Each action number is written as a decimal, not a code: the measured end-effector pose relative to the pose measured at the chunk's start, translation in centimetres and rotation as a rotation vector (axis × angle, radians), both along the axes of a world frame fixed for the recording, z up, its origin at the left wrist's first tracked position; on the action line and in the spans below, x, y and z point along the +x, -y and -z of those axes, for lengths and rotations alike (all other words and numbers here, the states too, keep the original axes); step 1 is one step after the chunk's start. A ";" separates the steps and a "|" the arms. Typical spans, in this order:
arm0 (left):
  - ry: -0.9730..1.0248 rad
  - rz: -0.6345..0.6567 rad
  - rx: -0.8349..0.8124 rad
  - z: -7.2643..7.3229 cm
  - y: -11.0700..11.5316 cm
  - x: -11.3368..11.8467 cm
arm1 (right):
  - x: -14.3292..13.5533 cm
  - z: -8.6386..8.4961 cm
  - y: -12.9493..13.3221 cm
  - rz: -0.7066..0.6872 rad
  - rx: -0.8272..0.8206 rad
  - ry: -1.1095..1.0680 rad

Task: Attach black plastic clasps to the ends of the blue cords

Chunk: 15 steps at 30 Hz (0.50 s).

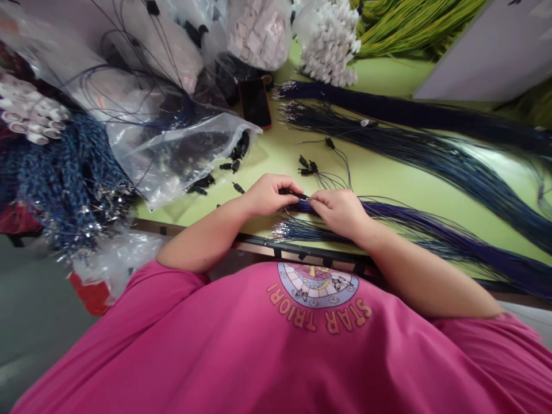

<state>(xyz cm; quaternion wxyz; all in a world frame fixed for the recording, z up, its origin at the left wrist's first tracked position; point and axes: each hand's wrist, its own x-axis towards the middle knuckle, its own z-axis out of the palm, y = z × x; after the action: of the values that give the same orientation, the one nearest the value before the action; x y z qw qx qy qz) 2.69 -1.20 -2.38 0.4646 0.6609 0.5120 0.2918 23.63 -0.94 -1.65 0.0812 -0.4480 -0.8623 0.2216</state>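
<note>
Between thumb and fingers, my left hand grips a small black connector. Close on its right, my right hand pinches the end of a thin wire that meets the connector; how far the wire sits inside cannot be seen. Under both hands run bundles of dark blue wires, with bare metal ends near the table's front edge. Just beyond my hands lie several black connectors joined to thin wires. More loose black connectors are scattered left of my left hand.
A clear plastic bag of black parts lies open at left. A phone rests behind it. Long dark wire bundles cross the green table. White connectors and yellow-green wires are at the back.
</note>
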 end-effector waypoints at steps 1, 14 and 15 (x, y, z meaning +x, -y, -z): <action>-0.006 0.013 -0.001 0.1 0.0 0.0 | -0.1 0.0 0.1 -0.011 0.004 0.017; 0.027 0.014 -0.057 0.1 0.1 0.3 | -0.8 0.1 0.6 -0.013 -0.023 0.037; 0.017 0.011 -0.046 -0.1 0.1 0.3 | -0.7 0.1 0.4 -0.013 -0.034 -0.003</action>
<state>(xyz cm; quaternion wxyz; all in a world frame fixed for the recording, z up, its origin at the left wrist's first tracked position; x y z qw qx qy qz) 2.94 -1.28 -2.30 0.4854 0.6505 0.5110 0.2829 22.97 -1.35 -1.76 0.0736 -0.4432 -0.8612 0.2374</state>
